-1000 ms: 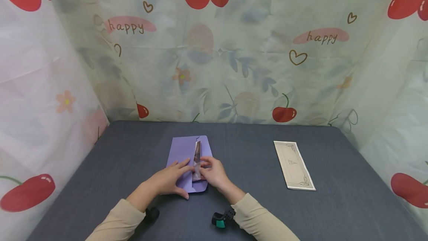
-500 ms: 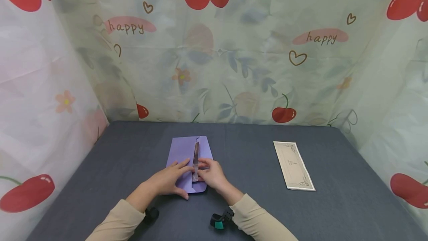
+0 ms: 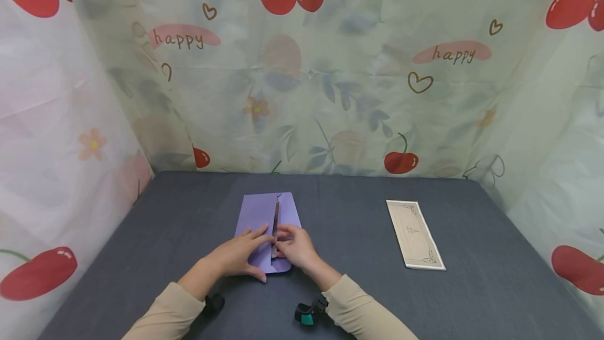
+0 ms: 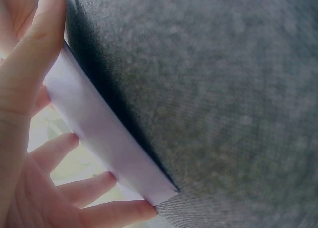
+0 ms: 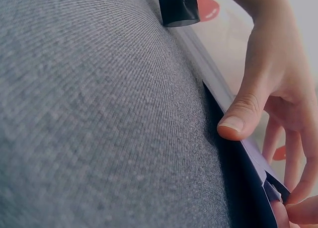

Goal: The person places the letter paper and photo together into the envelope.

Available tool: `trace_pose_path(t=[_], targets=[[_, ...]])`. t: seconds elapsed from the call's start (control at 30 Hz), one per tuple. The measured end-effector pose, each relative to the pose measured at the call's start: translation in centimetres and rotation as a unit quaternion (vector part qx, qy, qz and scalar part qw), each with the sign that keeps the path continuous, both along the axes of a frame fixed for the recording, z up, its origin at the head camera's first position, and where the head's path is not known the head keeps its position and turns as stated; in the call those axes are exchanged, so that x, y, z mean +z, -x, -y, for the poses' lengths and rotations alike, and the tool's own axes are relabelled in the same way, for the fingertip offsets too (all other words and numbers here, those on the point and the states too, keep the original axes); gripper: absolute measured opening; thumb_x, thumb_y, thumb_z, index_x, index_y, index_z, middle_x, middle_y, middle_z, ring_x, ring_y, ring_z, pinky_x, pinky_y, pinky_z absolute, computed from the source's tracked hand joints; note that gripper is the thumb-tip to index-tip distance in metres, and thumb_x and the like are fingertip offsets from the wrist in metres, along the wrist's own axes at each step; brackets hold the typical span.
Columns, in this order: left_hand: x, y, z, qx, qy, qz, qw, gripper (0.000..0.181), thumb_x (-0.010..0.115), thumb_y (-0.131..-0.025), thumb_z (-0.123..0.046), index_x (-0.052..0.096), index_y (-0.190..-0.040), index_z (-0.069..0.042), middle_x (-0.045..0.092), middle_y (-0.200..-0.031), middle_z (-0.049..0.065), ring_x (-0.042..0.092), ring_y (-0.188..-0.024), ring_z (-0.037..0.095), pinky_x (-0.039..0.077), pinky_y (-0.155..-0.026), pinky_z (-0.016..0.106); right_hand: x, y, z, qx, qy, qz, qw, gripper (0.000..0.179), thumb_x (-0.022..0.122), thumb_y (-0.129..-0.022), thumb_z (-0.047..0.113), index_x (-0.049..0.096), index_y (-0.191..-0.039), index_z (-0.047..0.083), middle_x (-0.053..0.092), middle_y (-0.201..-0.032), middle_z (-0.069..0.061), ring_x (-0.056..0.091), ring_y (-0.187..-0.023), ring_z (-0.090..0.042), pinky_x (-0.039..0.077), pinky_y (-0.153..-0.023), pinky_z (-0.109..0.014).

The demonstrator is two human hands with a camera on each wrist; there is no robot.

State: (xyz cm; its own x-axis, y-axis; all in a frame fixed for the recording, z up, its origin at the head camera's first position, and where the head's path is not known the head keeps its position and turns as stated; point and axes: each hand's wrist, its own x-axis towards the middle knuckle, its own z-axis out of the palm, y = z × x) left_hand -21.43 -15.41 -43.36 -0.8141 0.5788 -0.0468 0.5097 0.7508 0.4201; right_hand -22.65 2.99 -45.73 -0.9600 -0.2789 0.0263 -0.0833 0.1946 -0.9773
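Observation:
A purple envelope (image 3: 256, 208) lies on the dark table, its opening facing right. My left hand (image 3: 238, 253) rests on it with fingers spread, thumb at the near edge; in the left wrist view the fingertips touch the envelope's (image 4: 107, 131) far long edge. From the opening shows a narrow strip of a dark-printed slip (image 3: 276, 216), the remainder hidden inside. My right hand (image 3: 298, 250), fingers curled, pinches the slip's right edge over the envelope's flap. In the right wrist view only its fingertips (image 5: 304, 213) show, at the opening.
A cream card (image 3: 414, 235) with ornamental corners lies on the table (image 3: 349, 224) at the right. Black wrist devices (image 3: 309, 312) sit at both wrists. A cherry-print curtain (image 3: 302, 77) surrounds the table on three sides.
The slip has slid left into the envelope, so its visible strip is much narrower. My right hand has shifted slightly left with it; the left hand stays put.

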Motion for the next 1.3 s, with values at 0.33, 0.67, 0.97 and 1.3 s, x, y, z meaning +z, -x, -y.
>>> trace_pose_path(t=[0.33,0.67,0.97,1.3], targets=[[-0.2,0.0,0.0,0.003,0.001,0.000,1.0000,0.078,0.078,-0.067,-0.047,0.049,-0.131,-0.015,0.032,-0.150,0.020,0.030,-0.127,0.061,0.035,-0.096,0.066,-0.2,0.1,0.3,0.006,0.004,0.006,1.0000,0.042,0.053,-0.080,-0.012,0.049,-0.121,-0.014,0.062,-0.107,-0.031,0.069,-0.080,-0.028,0.057,-0.064,-0.031],[-0.1,-0.1,-0.1,0.002,0.005,0.000,1.0000,0.078,0.079,-0.066,-0.046,0.049,-0.131,-0.016,0.032,-0.150,0.021,0.031,-0.126,0.061,0.036,-0.096,0.065,0.0,-0.1,0.2,0.009,0.001,0.008,0.9999,0.043,0.055,-0.081,-0.010,0.049,-0.123,-0.013,0.062,-0.109,-0.032,0.069,-0.082,-0.032,0.057,-0.065,-0.033],[0.0,-0.1,-0.2,0.001,0.004,-0.003,1.0000,0.075,0.079,-0.066,-0.046,0.050,-0.128,-0.017,0.032,-0.149,0.021,0.032,-0.125,0.062,0.037,-0.095,0.066,-0.1,-0.1,-0.7,0.013,-0.004,0.022,0.9997,0.043,0.055,-0.084,-0.006,0.048,-0.125,-0.012,0.061,-0.113,-0.031,0.069,-0.088,-0.034,0.057,-0.068,-0.031],[-0.1,0.1,-0.2,0.005,0.007,0.000,1.0000,0.073,0.079,-0.066,-0.047,0.051,-0.127,-0.019,0.032,-0.150,0.021,0.033,-0.125,0.061,0.037,-0.095,0.065,0.2,-0.1,-2.3,0.015,-0.001,0.016,0.9998,0.040,0.058,-0.084,-0.004,0.050,-0.122,-0.015,0.061,-0.110,-0.033,0.068,-0.087,-0.035,0.057,-0.070,-0.036]])
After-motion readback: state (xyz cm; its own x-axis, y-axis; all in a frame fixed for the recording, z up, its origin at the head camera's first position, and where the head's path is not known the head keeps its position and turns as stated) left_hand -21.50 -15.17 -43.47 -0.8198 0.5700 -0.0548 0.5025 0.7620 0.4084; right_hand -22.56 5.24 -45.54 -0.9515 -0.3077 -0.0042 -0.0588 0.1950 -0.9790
